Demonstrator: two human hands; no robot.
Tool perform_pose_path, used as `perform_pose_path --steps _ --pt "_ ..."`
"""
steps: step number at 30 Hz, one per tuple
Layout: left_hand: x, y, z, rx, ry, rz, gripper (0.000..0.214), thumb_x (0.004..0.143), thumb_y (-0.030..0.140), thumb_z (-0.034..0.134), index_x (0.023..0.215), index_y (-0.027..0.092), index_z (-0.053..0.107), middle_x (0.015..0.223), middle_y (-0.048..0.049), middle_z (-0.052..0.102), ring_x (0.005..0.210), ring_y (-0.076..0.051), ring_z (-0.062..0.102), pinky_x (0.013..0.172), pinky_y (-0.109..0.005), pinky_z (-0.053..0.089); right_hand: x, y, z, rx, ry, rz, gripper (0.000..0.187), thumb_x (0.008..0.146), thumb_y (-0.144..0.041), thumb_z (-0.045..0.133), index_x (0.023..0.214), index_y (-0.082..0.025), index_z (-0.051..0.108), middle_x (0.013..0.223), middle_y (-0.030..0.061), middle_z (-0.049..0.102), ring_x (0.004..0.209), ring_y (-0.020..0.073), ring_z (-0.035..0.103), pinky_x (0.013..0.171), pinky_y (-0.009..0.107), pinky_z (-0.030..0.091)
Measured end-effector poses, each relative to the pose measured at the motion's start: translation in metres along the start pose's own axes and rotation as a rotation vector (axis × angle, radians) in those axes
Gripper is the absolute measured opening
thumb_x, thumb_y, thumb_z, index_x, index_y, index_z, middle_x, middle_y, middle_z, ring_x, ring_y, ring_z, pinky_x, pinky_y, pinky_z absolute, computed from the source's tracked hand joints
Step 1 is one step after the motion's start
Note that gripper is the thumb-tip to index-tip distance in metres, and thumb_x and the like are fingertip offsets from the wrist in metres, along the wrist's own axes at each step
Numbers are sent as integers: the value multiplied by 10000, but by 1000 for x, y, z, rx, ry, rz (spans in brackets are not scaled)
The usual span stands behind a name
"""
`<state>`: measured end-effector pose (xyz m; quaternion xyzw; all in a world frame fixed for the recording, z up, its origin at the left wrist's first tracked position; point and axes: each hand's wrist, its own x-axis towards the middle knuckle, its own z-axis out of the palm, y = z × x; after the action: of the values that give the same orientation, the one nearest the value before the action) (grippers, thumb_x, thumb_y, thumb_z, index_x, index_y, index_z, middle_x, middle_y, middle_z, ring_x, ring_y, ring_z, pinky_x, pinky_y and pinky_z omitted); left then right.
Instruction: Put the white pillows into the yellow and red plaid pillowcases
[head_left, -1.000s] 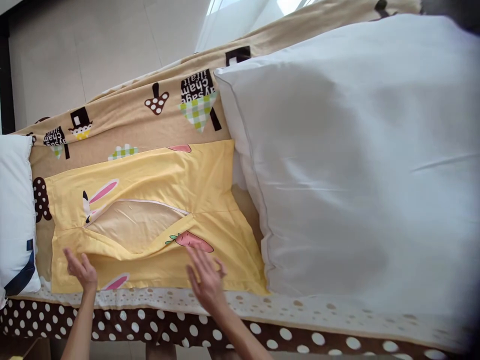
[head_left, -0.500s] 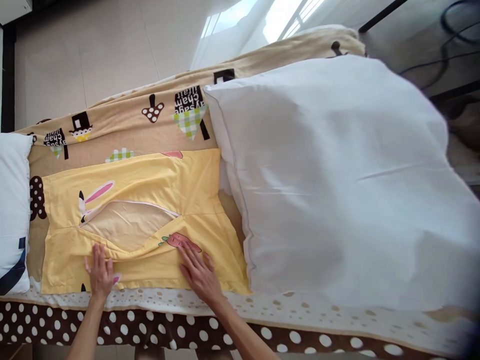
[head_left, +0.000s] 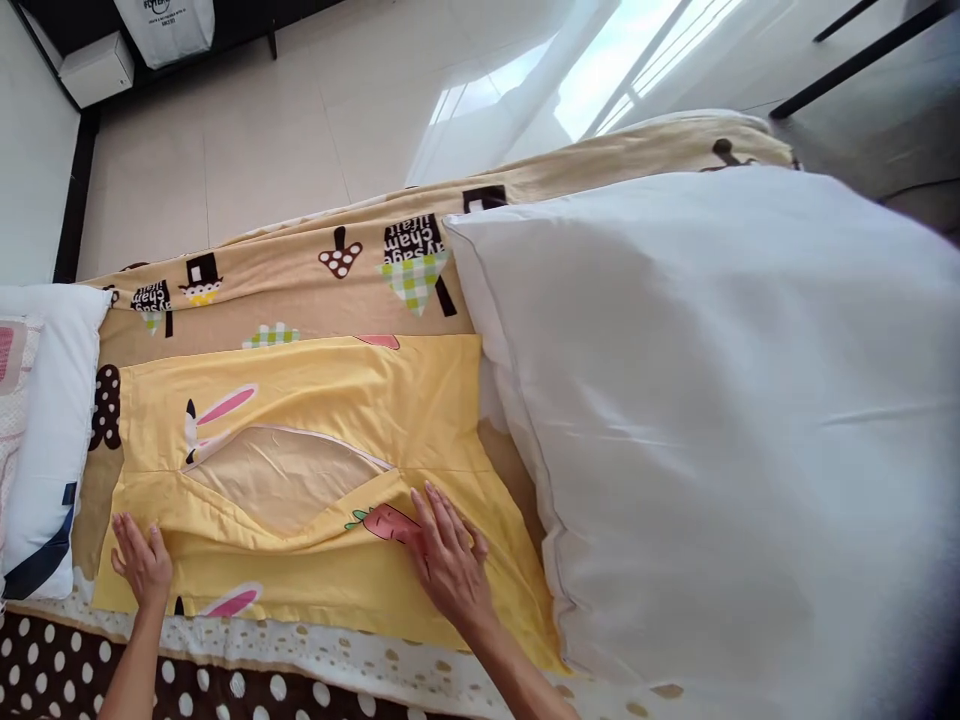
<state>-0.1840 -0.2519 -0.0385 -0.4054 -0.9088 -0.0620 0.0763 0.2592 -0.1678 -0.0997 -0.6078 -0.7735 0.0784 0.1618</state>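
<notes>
A yellow pillowcase (head_left: 315, 400) with rabbit and carrot prints lies flat on the bed, its zip opening gaping in the middle. My left hand (head_left: 142, 560) rests flat on its near left corner, fingers stretched out. My right hand (head_left: 448, 560) lies flat on the pillowcase beside the carrot print, just right of the opening, fingers spread. A large white pillow (head_left: 735, 420) lies to the right, its edge touching the pillowcase.
The bed carries a tan patterned sheet (head_left: 300, 280) with a brown polka-dot border (head_left: 60, 670) along the near edge. A second white pillow (head_left: 45, 440) sits at the far left. Pale tiled floor (head_left: 262, 130) lies beyond the bed.
My left hand slid left toward the pillowcase's corner. My right hand moved up and right, next to the carrot print. The view tilted up, showing more floor.
</notes>
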Motion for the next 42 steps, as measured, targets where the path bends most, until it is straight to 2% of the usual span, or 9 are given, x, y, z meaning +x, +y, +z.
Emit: perform_pose_path --steps 5,12,15,18,24,27,33,36,42 --pt "4 -38 13 36 -59 -30 615 978 476 257 1506 170 335 1555 -187 345 1448 -298 320 1143 -548 279 -22 37 5 -45 -79 20 644 977 -350 358 1571 -284 116 1536 103 402 1380 267 421 1126 475 266" --pt "21 -74 -16 -12 -79 18 650 968 490 284 1531 166 267 1544 -196 357 1432 -320 345 1140 -585 275 -39 55 -28 -50 -79 75 642 983 -348 332 1575 -250 106 1539 115 394 1380 271 425 1084 440 346" --pt "60 -28 -12 -99 -98 311 630 975 432 312 1548 191 206 1553 -170 356 1442 -285 332 1161 -533 270 26 27 -24 -20 -7 9 640 993 -334 335 1575 -239 86 1517 125 424 1380 252 426 1102 432 306" --pt "85 63 5 -147 -112 609 670 960 385 384 1559 207 143 1537 -166 389 1421 -279 375 1172 -525 242 110 -30 -1 46 -12 -60 626 1008 -330 324 1574 -208 86 1529 134 399 1410 220 382 1129 412 257" --pt "68 244 47 -106 -337 949 684 912 255 448 1549 192 208 1571 -135 322 1467 -239 284 1210 -489 136 210 -111 47 162 -300 -193 551 1009 -381 298 1534 -213 286 1575 91 311 1466 212 265 1151 446 255" --pt "86 244 58 -63 -367 876 681 922 299 457 1544 164 215 1582 -134 292 1474 -239 268 1210 -484 143 214 -63 45 132 -333 -217 527 1014 -387 286 1523 -252 312 1573 59 322 1458 205 285 1163 462 237" --pt "158 114 46 -2 -508 1009 779 886 584 492 1540 263 215 1593 -110 282 1472 -260 270 1202 -512 129 203 68 15 -47 -143 71 560 1013 -439 289 1523 -209 317 1573 94 322 1448 240 307 1181 455 162" --pt "158 111 37 -12 -517 966 747 912 570 450 1544 271 188 1595 -111 276 1477 -253 259 1196 -525 136 210 33 20 -25 -99 47 571 1016 -406 287 1538 -175 264 1567 115 331 1450 226 303 1177 456 172" --pt "122 244 61 -133 -347 715 585 999 392 272 1539 173 222 1590 -128 284 1482 -214 244 1195 -523 161 242 -91 52 126 -272 -221 527 1017 -397 292 1516 -230 326 1588 48 288 1470 170 248 1172 412 219"
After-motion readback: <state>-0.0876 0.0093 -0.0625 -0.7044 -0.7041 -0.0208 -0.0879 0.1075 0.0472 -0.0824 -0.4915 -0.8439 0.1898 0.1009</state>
